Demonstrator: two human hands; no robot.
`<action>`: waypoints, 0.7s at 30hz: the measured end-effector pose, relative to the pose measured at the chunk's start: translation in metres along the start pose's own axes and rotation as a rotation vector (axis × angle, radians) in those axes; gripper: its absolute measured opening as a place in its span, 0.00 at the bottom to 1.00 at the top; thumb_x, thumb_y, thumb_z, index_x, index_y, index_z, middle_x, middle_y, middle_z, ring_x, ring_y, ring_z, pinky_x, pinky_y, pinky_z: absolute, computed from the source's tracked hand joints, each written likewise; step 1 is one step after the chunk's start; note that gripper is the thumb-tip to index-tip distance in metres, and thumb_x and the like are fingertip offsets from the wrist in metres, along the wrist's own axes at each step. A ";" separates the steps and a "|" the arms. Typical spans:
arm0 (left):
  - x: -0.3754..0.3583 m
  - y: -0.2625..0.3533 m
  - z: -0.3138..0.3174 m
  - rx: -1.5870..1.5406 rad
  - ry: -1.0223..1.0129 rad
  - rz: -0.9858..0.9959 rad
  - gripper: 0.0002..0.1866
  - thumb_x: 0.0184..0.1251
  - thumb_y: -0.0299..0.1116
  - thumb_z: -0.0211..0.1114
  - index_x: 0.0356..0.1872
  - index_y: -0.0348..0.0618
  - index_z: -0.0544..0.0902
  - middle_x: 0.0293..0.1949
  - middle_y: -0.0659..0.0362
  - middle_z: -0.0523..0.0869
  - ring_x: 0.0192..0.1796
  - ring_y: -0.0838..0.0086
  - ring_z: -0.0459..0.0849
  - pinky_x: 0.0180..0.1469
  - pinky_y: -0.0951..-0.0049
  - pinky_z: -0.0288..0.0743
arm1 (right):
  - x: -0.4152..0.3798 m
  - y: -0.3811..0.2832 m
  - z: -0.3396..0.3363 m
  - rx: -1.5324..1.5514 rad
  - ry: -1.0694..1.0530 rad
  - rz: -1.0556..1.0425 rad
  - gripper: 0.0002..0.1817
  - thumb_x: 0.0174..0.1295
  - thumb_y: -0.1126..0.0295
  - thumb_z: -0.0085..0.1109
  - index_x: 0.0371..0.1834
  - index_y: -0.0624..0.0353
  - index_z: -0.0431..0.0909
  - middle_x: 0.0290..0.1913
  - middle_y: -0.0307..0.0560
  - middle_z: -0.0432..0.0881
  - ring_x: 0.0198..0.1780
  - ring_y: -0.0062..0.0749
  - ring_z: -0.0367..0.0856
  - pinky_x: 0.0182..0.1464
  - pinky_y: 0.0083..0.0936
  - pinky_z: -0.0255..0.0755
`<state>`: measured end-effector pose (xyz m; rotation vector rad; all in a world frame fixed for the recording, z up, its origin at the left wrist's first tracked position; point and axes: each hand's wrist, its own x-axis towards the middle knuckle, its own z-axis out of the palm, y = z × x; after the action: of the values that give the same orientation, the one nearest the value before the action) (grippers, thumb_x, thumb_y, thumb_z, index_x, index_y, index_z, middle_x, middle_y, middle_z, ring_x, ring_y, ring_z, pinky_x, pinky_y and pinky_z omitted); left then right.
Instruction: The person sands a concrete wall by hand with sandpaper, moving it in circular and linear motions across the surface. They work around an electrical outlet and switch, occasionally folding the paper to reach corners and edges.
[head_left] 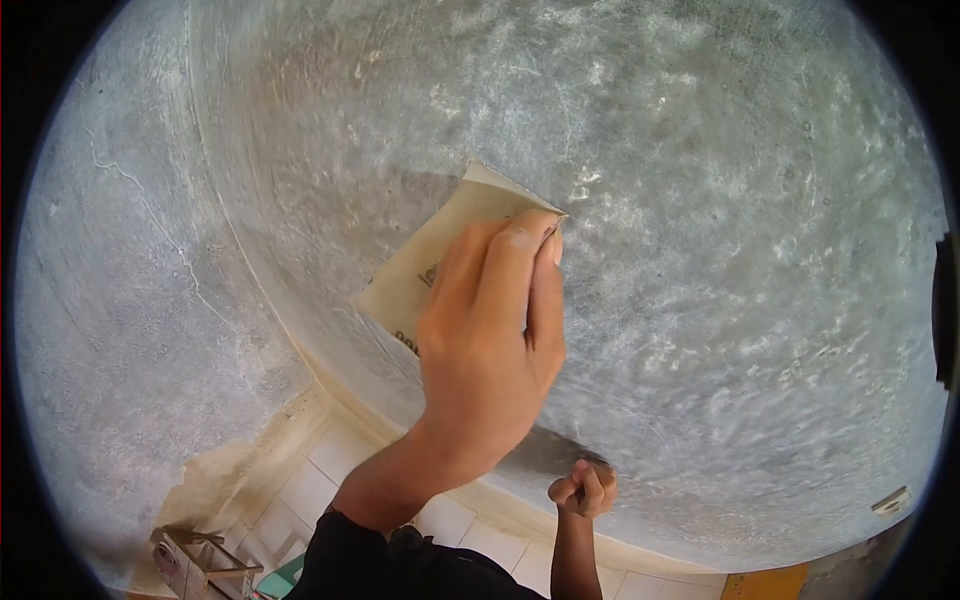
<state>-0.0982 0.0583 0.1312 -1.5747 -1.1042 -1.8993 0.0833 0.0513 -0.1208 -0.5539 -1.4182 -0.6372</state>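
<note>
My left hand [485,320] is in front of the grey plastered wall [700,260], its fingers pinched on a sheet of sandpaper [410,265]. The sheet is beige on the side facing me, with dark print partly covered by the fingers. Its upper right corner folds over at the fingertips, and the rest fans out to the left against the wall. Lower down, my right hand [585,488] is closed in a fist close to the wall. Whatever its curled fingers may hold is hidden; a dark shadow falls beside it.
A second wall [130,250] with a thin crack meets this one at a corner on the left. White floor tiles [340,450] lie below. At the bottom left stands a small wooden frame [205,560]. A switch or socket plate [890,500] sits low on the right.
</note>
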 end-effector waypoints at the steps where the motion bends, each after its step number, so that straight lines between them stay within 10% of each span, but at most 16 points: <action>1: 0.000 -0.001 0.000 -0.027 0.001 0.000 0.06 0.67 0.21 0.65 0.42 0.38 0.84 0.31 0.58 0.82 0.27 0.78 0.77 0.28 0.76 0.69 | 0.000 0.000 0.000 -0.001 0.005 -0.004 0.11 0.49 0.83 0.50 0.37 0.64 0.77 0.23 0.44 0.74 0.19 0.29 0.71 0.20 0.23 0.66; 21: -0.001 0.000 -0.005 -0.150 -0.103 -0.046 0.08 0.64 0.19 0.65 0.43 0.34 0.80 0.33 0.53 0.81 0.30 0.66 0.81 0.32 0.69 0.73 | 0.001 -0.006 -0.002 -0.118 -0.036 0.009 0.13 0.48 0.83 0.49 0.37 0.63 0.78 0.24 0.43 0.75 0.21 0.30 0.70 0.22 0.25 0.65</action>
<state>-0.1006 0.0541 0.1297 -1.7610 -1.0698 -1.9917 0.0808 0.0455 -0.1199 -0.6678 -1.4170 -0.7101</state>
